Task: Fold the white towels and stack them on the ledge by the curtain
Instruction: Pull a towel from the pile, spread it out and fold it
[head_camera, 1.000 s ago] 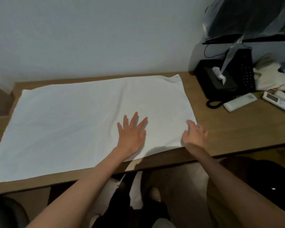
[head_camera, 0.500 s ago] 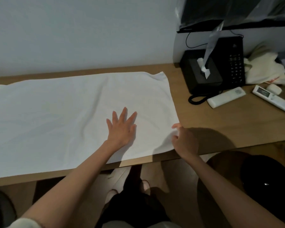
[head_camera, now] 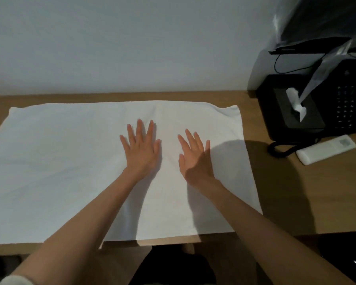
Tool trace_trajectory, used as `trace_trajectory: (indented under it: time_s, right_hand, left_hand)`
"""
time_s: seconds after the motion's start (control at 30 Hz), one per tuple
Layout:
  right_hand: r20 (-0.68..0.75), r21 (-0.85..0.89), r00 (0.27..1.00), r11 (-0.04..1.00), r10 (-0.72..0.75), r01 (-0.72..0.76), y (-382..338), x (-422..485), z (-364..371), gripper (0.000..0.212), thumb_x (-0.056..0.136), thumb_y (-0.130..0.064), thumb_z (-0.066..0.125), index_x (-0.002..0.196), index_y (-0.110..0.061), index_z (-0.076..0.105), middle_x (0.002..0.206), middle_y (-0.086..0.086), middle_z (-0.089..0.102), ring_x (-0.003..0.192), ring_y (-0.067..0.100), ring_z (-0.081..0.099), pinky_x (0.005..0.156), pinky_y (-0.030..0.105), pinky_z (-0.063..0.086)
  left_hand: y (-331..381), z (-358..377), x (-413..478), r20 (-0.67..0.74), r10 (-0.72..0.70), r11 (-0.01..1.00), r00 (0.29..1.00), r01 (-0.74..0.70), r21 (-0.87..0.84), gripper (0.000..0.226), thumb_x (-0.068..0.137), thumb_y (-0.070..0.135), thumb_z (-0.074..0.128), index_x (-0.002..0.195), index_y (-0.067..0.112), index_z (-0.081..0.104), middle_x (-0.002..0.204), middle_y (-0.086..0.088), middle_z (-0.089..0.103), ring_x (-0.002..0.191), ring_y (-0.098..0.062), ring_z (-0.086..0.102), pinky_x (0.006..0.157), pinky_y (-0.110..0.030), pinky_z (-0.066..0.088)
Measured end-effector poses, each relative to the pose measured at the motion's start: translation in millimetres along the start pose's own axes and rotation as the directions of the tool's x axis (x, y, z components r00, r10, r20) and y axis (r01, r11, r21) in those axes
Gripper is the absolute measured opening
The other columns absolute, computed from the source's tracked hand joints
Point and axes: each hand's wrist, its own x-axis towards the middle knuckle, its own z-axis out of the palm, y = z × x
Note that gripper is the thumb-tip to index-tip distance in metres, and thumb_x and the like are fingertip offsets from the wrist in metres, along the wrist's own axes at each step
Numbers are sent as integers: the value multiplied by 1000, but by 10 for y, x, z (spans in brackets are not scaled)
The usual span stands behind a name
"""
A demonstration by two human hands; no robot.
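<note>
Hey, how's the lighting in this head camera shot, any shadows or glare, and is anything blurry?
Head view: dim, cool light; the right hand throws a broad dark shadow rightward over the towel edge and desk. Head view: no glare on the towel, only pale sheen on the plastic wrap. Head view: wide-angle bend at the edges; the left hand looks fairly sharp.

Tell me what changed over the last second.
The right hand let go of the white towel's near right corner and moved inward, now lying flat beside the left hand. The left hand stayed flat on the towel, which remains spread on the desk.
</note>
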Motion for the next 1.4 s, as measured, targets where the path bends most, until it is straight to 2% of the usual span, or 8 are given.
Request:
trace_trajectory:
  time_s: [0.13,0.33,0.53,0.8,1.0,1.23,1.3,1.4]
  right_hand:
    - [14,10,1000,1000,14,-14,-15,494,182,55,101,-38,32,151,-39,8,162,-3,-2,148,20,-4,117,51,-2]
    - [-85,-116,962,956,260,-269,590,924,148,63,92,-68,16,150,-45,5,161,-1,-7,146,35,-9,114,58,-10]
    - [-66,-115,926,919,373,-378,854,1102,16,73,81,-80,1,148,-48,0,161,-3,-11,143,44,-16,112,59,-15]
    - [-14,-30,967,967,253,-254,472,620,-128,54,102,-44,14,152,-35,-5,161,1,-9,147,23,-13,116,54,-12]
    - [35,-71,956,955,291,-288,543,-181,72,55,99,-49,10,150,-40,-8,161,-3,-11,147,22,-14,115,55,-9]
    - [12,-56,989,988,145,-144,1010,-576,-25,53,101,-48,9,152,-37,3,161,-1,-5,146,17,-15,119,43,-8]
    - [90,13,984,987,155,-157,1051,-619,-114,53,102,-44,21,152,-37,6,161,-1,-8,147,18,-14,118,44,-7]
    - [50,187,950,931,310,-313,1034,-874,-260,59,98,-31,44,152,-28,19,160,2,10,145,25,8,116,44,17]
  left_hand:
    - [-33,52,392,23,18,999,1000,-19,38,56,100,49,12,150,37,-9,158,2,-19,143,-32,-23,113,-58,-13]
    - [-104,143,760,9,37,993,999,-37,112,59,94,61,13,149,45,-4,160,8,-11,144,-39,-16,107,-67,-11]
    - [-101,155,768,-3,22,990,1000,-21,139,61,92,63,13,148,47,-3,160,7,-10,144,-40,-15,106,-68,-11]
    - [98,36,428,-9,103,995,995,-103,1,56,98,52,17,151,39,2,161,3,-6,146,-34,-12,114,-59,-5]
    - [419,328,-139,16,165,986,986,-166,33,54,100,49,20,151,37,6,161,-2,-1,147,-33,-6,114,-58,-6]
    - [522,408,-329,42,72,996,997,-74,46,56,98,52,11,150,40,-7,159,6,-16,145,-21,-19,116,-50,-13]
    - [562,375,-420,69,62,998,996,-64,29,56,99,50,8,150,37,-11,158,4,-21,144,-20,-22,115,-50,-14]
    - [610,348,-723,41,125,992,991,-124,-35,55,101,45,8,152,32,-7,158,1,-21,144,-20,-22,116,-45,-15]
